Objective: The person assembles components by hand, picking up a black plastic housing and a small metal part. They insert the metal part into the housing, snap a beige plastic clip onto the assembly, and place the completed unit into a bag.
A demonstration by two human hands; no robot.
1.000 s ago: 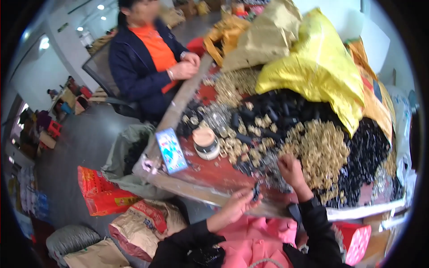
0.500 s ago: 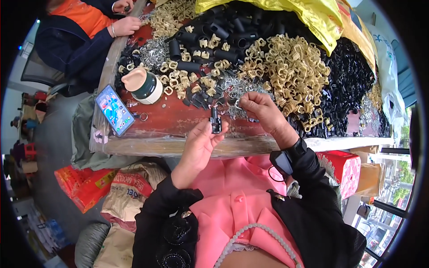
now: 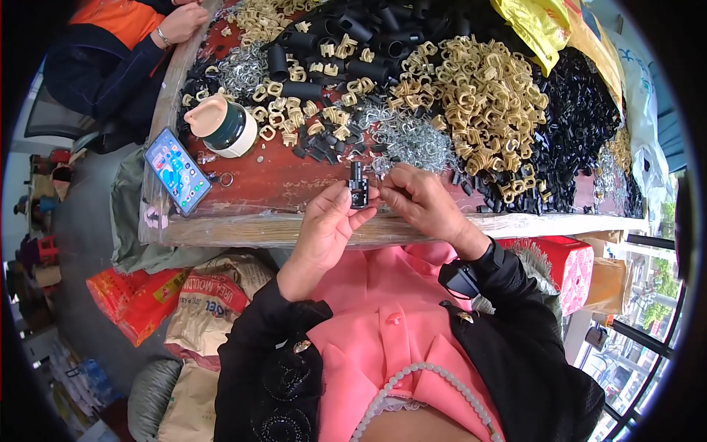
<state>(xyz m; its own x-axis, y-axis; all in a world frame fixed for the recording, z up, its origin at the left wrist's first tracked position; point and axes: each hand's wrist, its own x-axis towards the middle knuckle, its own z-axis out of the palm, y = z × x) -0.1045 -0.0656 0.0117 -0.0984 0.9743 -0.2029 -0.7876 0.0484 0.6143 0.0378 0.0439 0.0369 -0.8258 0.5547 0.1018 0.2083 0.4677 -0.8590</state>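
Note:
Just above the table's near edge, my left hand (image 3: pixel 329 223) grips a small black plastic part (image 3: pixel 359 193) between thumb and fingers, its narrow stem pointing away from me. Close against its right side is my right hand (image 3: pixel 423 202), thumb and forefinger pinched together. Whatever lies in that pinch is too small or hidden to make out. Beyond my hands lies a heap of small silvery metal clips (image 3: pixel 416 144). Beside it sits a large pile of beige plastic pieces (image 3: pixel 486 110).
Black tubes (image 3: pixel 302 90) and a heap of small black parts (image 3: pixel 578 118) cover the far side. A lidded jar (image 3: pixel 234 132) and a phone (image 3: pixel 177 171) are at the left. Another person's hand (image 3: pixel 183 23) shows at the far left corner; a yellow bag (image 3: pixel 534 29) lies back right.
My right hand has come from the metal clips toward me, to the black part. The left hand still holds that part. The yellow bag and the table's contents have shifted slightly in view.

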